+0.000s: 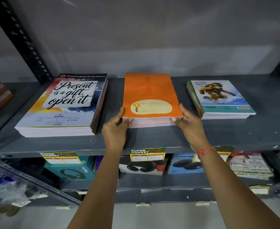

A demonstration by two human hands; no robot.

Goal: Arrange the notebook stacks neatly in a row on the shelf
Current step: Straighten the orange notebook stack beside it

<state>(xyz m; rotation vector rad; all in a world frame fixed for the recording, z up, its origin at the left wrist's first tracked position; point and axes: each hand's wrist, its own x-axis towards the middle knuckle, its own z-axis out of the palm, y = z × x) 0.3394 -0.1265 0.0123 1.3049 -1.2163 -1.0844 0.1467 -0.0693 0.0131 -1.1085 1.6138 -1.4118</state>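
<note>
Three notebook stacks lie on the grey metal shelf [152, 139]. In the middle is an orange stack [150, 90] with a cream label. My left hand [117, 128] grips its near left corner and my right hand [190, 124] grips its near right corner, thumbs on the front page edges. To the left lies a larger stack [66, 103] whose cover reads "Present is a gift, open it". At the right sits a smaller stack [221, 98] with a cartoon snowboarder cover. Gaps of bare shelf separate the three stacks.
Black slotted uprights [20, 38] frame the shelf at both back corners. Price tags [147, 154] hang on the front lip. The lower shelf holds headphone boxes [69, 171] and printed packs [250, 164]. A neighbouring rack [28, 179] juts in at lower left.
</note>
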